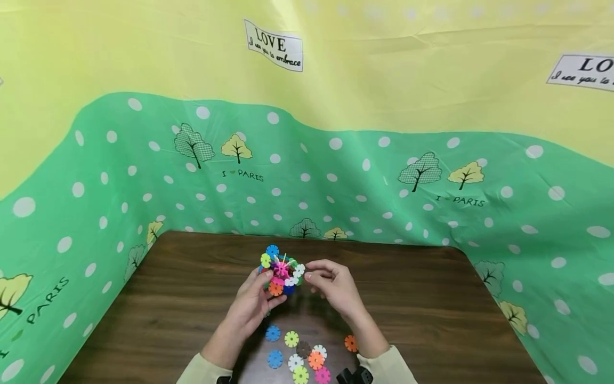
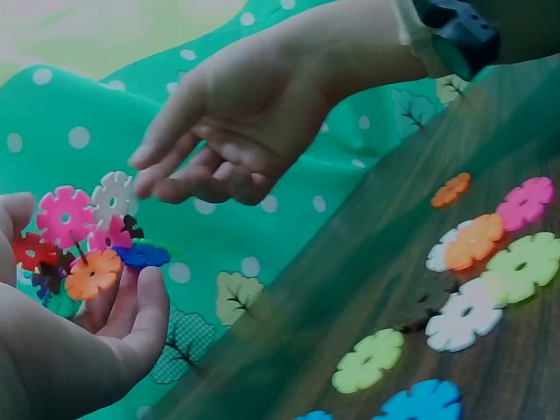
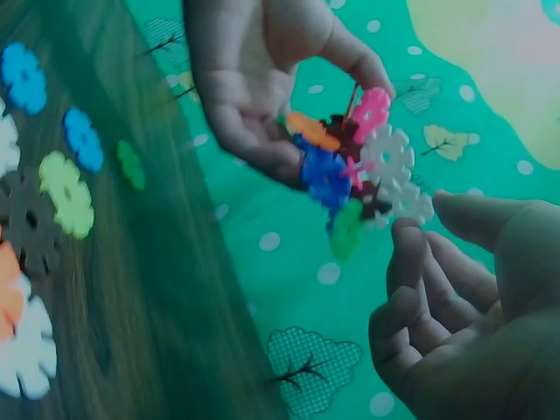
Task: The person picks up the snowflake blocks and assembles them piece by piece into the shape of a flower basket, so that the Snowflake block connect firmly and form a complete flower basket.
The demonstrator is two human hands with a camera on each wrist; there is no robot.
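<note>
My left hand [image 1: 251, 304] grips a cluster of interlocked plastic snowflake discs [image 1: 280, 270], thumb on the near side and fingers beneath. Pink, orange, blue, white, green and red notched discs jut out of it at many angles. On the cluster's right side, the thumb and index finger of my right hand [image 1: 336, 285] pinch the edge of a white snowflake disc [image 3: 407, 203]. That disc sits beside another white one [image 3: 387, 153] in the right wrist view. The cluster is held up above the table, its inner joints partly hidden by the outer discs.
Loose snowflake discs lie on the dark wooden table [image 1: 412, 288] near its front: blue [image 1: 275, 359], yellow-green [image 1: 291, 338], brown [image 1: 303, 350], white [image 1: 296, 363], pink [image 1: 323, 375] and orange [image 1: 351, 343], some overlapping. A green and yellow printed curtain [image 1: 345, 176] surrounds the table.
</note>
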